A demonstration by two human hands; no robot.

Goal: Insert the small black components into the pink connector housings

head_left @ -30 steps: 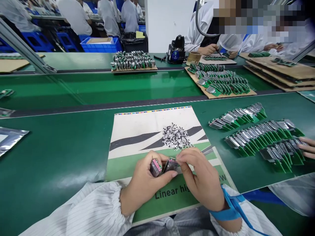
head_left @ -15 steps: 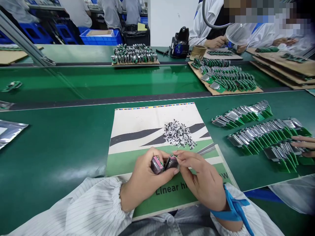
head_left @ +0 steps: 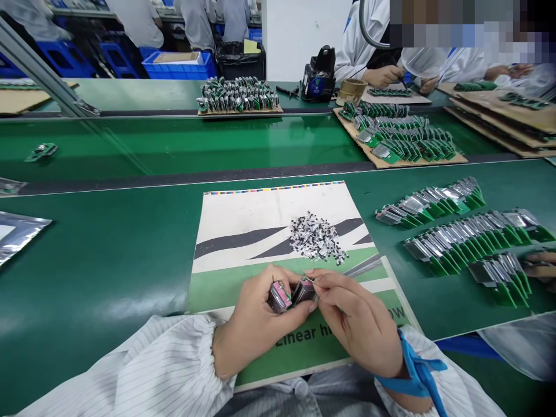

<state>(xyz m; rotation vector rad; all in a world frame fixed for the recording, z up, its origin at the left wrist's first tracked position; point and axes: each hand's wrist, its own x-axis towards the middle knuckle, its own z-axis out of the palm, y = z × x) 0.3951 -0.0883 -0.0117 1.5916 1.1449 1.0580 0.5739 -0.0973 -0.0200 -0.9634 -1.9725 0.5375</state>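
Observation:
My left hand [head_left: 255,324] is closed around two small circuit boards with dark, shiny backs. Pink patches show on the near circuit board [head_left: 279,296], which leans toward my palm. The other circuit board [head_left: 304,289] is tilted to the right, between my left thumb and fingers. At its top right edge my right hand [head_left: 358,324] is closed in a pinch; what its fingertips hold is too small to make out. Just beyond the hands, a heap of tiny black and silver parts [head_left: 316,237] lies on a printed cardboard sheet [head_left: 241,214].
Rows of circuit boards [head_left: 456,240] stand on the green table to the right, beside a co-worker's hand [head_left: 541,263]. A silver bag [head_left: 21,234] lies at the left. Across the table runs a green belt [head_left: 195,142] carrying one board [head_left: 42,152]. Board-laden cardboard [head_left: 377,159] sits beyond.
The board on the belt has slid to the right. The co-worker's hand at the right has drawn away from the front row, with some boards gone there. My hands have barely moved.

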